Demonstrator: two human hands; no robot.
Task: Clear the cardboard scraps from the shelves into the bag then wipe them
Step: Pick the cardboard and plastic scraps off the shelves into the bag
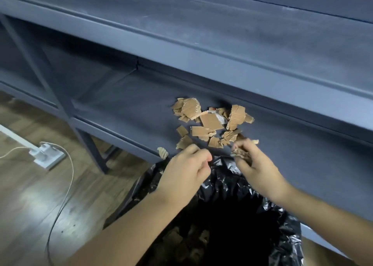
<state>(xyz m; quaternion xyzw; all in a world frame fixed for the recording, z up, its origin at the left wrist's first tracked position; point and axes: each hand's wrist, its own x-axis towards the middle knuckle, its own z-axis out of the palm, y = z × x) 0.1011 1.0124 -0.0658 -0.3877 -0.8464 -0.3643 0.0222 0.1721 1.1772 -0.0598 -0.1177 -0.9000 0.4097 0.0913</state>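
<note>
So, the left hand [185, 172] has its fingers curled at the black bag [228, 187] rim, can't tell if gripping. The cardboard scraps [210, 122] lie piled on the lower shelf [125, 104]; the right hand [258, 170] pinches a few above the bag.

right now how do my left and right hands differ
The right hand grips cardboard scraps; the left hand is curled with no scrap showing. The left hand is beside a lone scrap on the shelf; the right hand is by the main pile. Both are above the black bag.
</note>
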